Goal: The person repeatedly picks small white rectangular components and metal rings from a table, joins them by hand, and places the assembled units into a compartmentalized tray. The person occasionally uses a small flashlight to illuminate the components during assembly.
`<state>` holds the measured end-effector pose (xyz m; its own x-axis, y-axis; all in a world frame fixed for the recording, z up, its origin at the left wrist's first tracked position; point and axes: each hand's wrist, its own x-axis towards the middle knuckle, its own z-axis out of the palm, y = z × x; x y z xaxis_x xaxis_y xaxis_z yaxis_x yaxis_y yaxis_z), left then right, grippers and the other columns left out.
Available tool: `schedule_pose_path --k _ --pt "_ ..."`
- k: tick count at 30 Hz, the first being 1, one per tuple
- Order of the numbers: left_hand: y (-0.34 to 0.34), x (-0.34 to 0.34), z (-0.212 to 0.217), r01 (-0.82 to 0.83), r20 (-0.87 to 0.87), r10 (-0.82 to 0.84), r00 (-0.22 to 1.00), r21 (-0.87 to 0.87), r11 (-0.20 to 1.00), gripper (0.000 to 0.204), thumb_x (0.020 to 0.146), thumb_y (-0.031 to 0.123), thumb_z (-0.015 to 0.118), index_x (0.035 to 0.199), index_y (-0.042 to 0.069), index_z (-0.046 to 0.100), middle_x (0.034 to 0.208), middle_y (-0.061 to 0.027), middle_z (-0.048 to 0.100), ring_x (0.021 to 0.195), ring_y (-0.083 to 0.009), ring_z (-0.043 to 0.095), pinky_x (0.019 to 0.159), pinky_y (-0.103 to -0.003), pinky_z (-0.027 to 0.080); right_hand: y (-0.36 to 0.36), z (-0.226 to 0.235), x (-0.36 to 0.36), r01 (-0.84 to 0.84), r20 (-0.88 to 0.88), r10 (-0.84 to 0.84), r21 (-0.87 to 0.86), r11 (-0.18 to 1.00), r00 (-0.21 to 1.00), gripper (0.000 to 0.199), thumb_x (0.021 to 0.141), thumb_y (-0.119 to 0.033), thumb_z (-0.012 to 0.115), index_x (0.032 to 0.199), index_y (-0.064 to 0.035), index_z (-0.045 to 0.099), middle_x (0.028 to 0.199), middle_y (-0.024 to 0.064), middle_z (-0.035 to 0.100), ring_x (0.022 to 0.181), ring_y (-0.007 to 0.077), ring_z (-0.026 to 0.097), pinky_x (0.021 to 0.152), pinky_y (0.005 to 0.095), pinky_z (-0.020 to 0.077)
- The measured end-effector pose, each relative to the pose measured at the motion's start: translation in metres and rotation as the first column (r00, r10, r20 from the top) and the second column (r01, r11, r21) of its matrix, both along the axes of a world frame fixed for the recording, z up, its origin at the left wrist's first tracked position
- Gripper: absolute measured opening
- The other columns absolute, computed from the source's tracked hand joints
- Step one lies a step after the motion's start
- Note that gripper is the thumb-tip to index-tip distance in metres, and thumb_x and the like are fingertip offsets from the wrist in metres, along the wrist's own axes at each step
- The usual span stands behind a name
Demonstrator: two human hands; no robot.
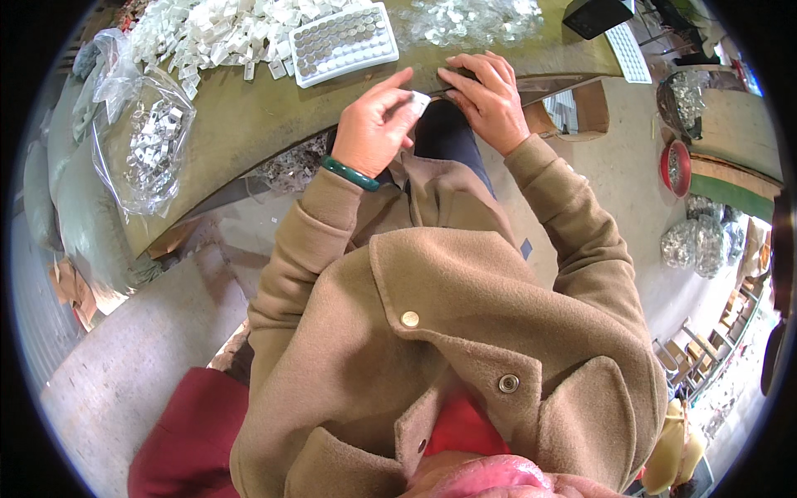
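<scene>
My left hand [371, 127], with a dark green bangle on the wrist, is at the near edge of the table. Its thumb and fingers close on a small white plastic piece [420, 103]. Just to the right, my right hand [490, 97] reaches over the same edge with its fingers bent and apart. I see nothing held in it. Beyond my left hand lies a white tray [347, 72] with rows of round silvery parts. A large heap of small white plastic pieces [224, 37] spreads to its left. Clear, shiny small parts [473, 21] lie beyond my right hand.
A clear plastic bag [154, 141] of white and grey pieces rests on the table's left end. At the table's far right stands a black object [596, 17]. An open cardboard box [589, 112] is below the table edge, and a red basin [676, 168] stands further right.
</scene>
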<state>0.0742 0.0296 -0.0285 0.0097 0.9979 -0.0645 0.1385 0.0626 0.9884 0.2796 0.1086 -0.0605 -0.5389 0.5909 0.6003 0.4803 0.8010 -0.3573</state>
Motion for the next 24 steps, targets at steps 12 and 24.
schedule_pose_path --k 12,24 --pt "-0.008 -0.017 0.011 0.026 0.595 0.224 0.772 -0.382 0.924 0.040 0.100 0.032 0.054 0.122 -0.001 0.060 0.088 -0.0018 0.064 0.060 -0.0047 0.046 0.060 -0.020 0.045 0.020 0.012 -0.011 -0.039 -0.500 -0.215 -0.449 0.893 0.839 0.018 0.082 0.005 0.059 0.097 -0.0021 0.067 0.098 0.0087 0.069 0.084 0.0186 0.067 0.075 0.0298 0.0517" --pt "-0.010 -0.029 0.017 0.156 0.880 0.207 0.428 -0.297 0.942 0.028 0.101 0.027 0.054 0.115 0.002 0.058 0.101 -0.0082 0.066 0.052 0.0000 0.037 0.058 -0.020 0.040 -0.021 0.067 -0.065 -0.210 -0.422 -0.037 -0.524 0.826 0.906 0.017 0.086 -0.005 0.069 0.103 -0.0033 0.067 0.081 0.0065 0.070 0.071 0.0110 0.063 0.065 0.0260 0.0517"
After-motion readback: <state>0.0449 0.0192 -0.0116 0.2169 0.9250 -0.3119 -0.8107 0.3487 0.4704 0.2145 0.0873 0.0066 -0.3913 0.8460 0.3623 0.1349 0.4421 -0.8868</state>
